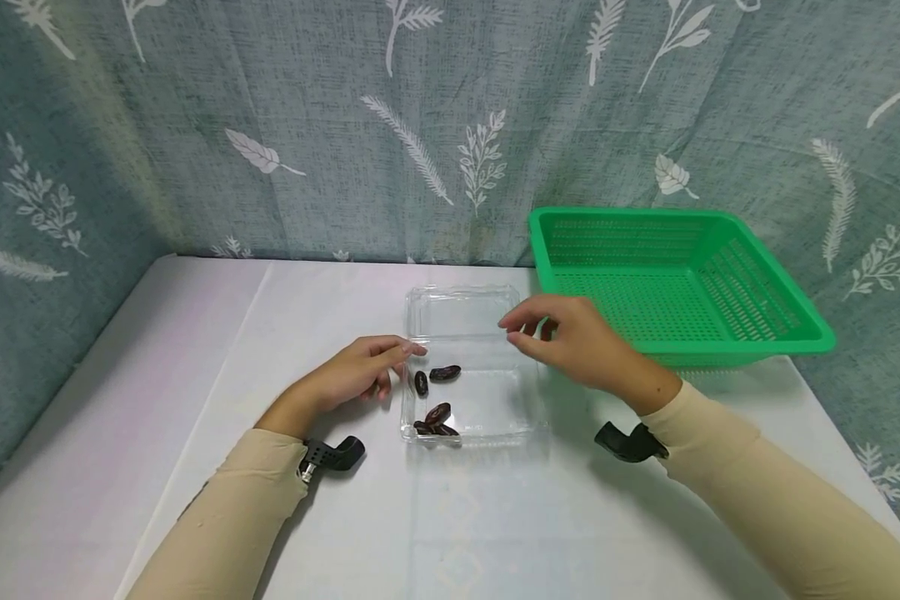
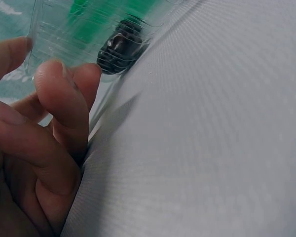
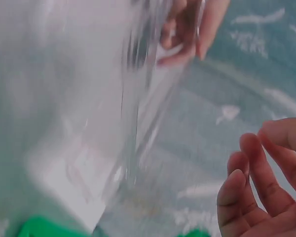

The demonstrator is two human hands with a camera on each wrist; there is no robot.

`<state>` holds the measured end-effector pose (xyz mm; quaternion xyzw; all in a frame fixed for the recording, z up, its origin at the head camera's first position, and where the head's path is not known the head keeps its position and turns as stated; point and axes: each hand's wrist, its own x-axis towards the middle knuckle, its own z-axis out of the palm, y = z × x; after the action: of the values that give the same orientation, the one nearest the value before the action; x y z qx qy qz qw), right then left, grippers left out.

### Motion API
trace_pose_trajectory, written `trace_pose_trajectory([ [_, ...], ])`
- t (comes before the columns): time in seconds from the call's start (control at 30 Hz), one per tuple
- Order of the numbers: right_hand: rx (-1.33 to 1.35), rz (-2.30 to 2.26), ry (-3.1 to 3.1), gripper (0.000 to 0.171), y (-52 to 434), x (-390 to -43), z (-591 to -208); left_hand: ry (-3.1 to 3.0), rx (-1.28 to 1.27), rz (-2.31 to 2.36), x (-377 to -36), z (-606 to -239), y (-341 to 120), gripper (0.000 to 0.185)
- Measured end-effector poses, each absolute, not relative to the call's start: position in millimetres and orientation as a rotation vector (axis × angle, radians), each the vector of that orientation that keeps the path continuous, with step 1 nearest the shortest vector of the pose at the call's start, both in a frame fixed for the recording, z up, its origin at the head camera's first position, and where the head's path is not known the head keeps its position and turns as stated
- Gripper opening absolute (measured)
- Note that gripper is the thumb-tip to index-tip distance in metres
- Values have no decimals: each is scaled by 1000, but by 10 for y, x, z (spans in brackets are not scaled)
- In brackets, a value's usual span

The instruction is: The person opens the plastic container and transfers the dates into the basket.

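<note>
A clear plastic clamshell box [image 1: 495,400] lies with its lid [image 1: 461,315] folded back. Several dark brown dates [image 1: 444,373] are in its left part, some bunched at the near left corner. My left hand [image 1: 363,367] is at the box's left side near the hinge, fingertips right at the rim. Through the plastic, the left wrist view shows a date [image 2: 121,47] just beyond those fingers. Above the right end of the hinge, my right hand [image 1: 566,337] hangs with fingers loosely bent and nothing between them; the right wrist view shows its fingertips [image 3: 251,145] apart from the plastic.
A green slotted basket [image 1: 735,346] stands at the back right, beyond my right hand. White cloth [image 1: 330,517] covers the table. A grey-green leaf-patterned curtain [image 1: 307,108] hangs along the back and left.
</note>
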<state>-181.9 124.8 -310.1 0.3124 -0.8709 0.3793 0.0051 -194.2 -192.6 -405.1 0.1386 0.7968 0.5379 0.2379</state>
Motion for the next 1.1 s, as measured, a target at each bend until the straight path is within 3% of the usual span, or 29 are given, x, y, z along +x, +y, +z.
trace_pose_trajectory([
  [0.47, 1282, 1193, -2858, 17, 734, -1726, -3450, 2180, 368, 1472, -1955, -4058, -1933, 44],
  [1.1, 1524, 1002, -2992, 17, 514, -1724, -3623, 2170, 378, 1482, -1943, -4074, -1943, 42],
])
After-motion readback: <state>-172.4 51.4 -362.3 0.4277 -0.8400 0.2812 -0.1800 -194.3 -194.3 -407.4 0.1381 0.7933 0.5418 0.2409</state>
